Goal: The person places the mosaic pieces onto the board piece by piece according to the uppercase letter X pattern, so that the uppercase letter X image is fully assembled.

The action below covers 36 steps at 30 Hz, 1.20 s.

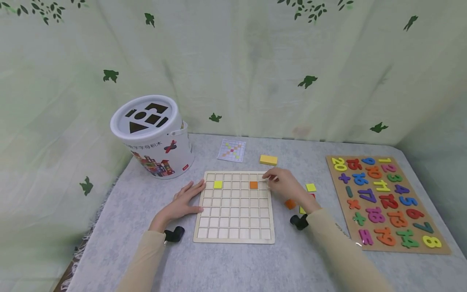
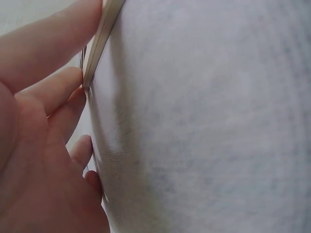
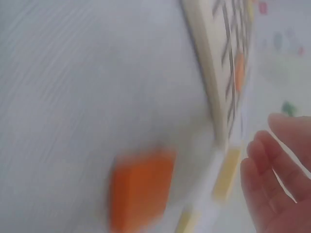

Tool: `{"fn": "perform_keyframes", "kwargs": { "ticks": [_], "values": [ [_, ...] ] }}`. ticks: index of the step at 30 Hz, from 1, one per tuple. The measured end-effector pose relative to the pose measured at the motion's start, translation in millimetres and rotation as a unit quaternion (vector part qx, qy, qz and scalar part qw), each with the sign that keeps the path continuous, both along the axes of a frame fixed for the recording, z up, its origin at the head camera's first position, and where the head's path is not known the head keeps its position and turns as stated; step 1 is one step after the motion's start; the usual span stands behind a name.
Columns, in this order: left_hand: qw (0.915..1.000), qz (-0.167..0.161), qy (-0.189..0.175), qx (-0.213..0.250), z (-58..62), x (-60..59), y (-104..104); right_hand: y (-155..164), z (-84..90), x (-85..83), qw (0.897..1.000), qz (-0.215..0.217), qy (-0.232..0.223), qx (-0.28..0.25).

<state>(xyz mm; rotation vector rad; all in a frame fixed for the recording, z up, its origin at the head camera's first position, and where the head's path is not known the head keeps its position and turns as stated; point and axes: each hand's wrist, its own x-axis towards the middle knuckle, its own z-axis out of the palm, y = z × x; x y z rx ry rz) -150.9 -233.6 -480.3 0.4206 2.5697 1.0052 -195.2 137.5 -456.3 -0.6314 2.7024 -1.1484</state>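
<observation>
A light wooden grid board (image 1: 234, 222) lies flat on the table. One yellow square tile (image 1: 217, 184) sits in a cell near its upper left, and an orange square tile (image 1: 253, 185) in a cell near its upper right. My left hand (image 1: 183, 200) rests against the board's left edge, fingers and thumb extended. Over the upper right corner of the board hovers my right hand (image 1: 286, 185), its fingers loosely bent. In the right wrist view nothing shows between the fingers (image 3: 262, 179). Beside it lie an orange block (image 1: 290, 204) and yellow tiles (image 1: 311, 187), with a red piece partly hidden by the wrist.
Behind the board are a printed pattern card (image 1: 231, 150) and a yellow block stack (image 1: 268, 159). A white lidded bucket (image 1: 160, 156) with shape holes stands at the back left. A board of colourful numbers (image 1: 392, 205) lies at the right. A curtain (image 1: 240, 61) hangs behind the table.
</observation>
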Motion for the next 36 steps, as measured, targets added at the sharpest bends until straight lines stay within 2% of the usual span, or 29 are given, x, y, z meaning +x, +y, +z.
{"fn": "perform_keyframes", "kwargs": {
  "ticks": [4, 8, 14, 20, 26, 31, 36],
  "values": [
    [1.0, 0.002, -0.003, -0.002, -1.5, -1.0, 0, 35, -0.7, 4.6, 0.999, -0.04, 0.011, -0.005],
    [1.0, 0.004, -0.007, -0.003, -2.4, -1.4, -1, 63, -7.2, 8.4, 0.997, -0.076, -0.003, 0.007],
    [0.9999, 0.005, -0.009, 0.003, -1.2, -0.2, -2, 78, -15.1, 8.1, 0.995, -0.093, -0.022, 0.027],
    [1.0, 0.001, -0.006, 0.004, -1.6, -0.9, -1, 71, -19.7, 0.1, 0.996, -0.073, -0.005, 0.057],
    [1.0, 0.001, -0.004, 0.006, -2.0, -1.3, -1, 60, -19.3, -7.0, 0.994, -0.07, 0.008, 0.079],
    [1.0, 0.001, -0.005, 0.006, -2.0, -0.8, -1, 39, -9.5, -7.3, 0.998, -0.049, 0.007, 0.046],
    [1.0, -0.002, 0.002, 0.008, -3.0, -0.9, -1, -1, -1.6, -5.4, 1.0, 0.006, 0.002, 0.006]
  ]
}}
